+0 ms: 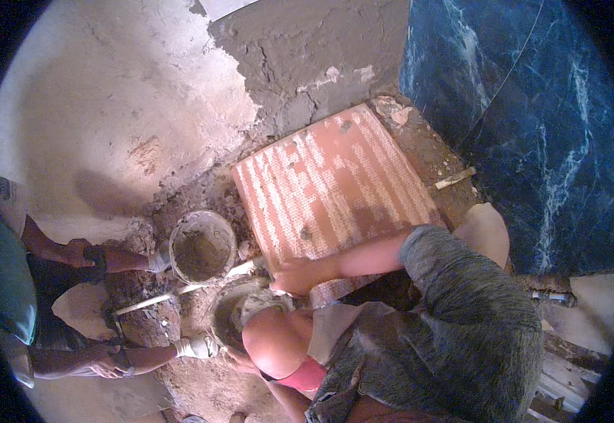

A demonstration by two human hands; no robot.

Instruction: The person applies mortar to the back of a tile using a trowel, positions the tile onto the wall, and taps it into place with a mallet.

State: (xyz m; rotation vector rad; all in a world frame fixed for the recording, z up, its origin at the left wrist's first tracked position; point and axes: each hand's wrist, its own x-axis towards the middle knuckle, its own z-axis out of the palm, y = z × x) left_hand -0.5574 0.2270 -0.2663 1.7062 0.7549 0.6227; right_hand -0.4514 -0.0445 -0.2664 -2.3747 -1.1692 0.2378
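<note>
Neither of my hands shows in the head view. A large square pink tile point(335, 169), with pale textured stripes and grey smears, lies tilted at the middle of the floor. A co-worker in a grey top point(462, 317) bends over at the lower right, one hand point(289, 275) at the tile's lower left corner. Below it is a bucket of grey mortar point(233, 317), partly hidden by that person's head. A second bucket point(201, 257) with mortar stands left of the tile. A pale bar point(159, 299) lies between the buckets.
At left another person point(4, 268) has both hands near their knees. A wall with patchy grey render point(307, 49) is behind the tile; dark blue marbled panels point(511, 134) cover the right wall. Rubble point(152, 324) lies around the buckets, and long pieces point(560, 374) lie at lower right.
</note>
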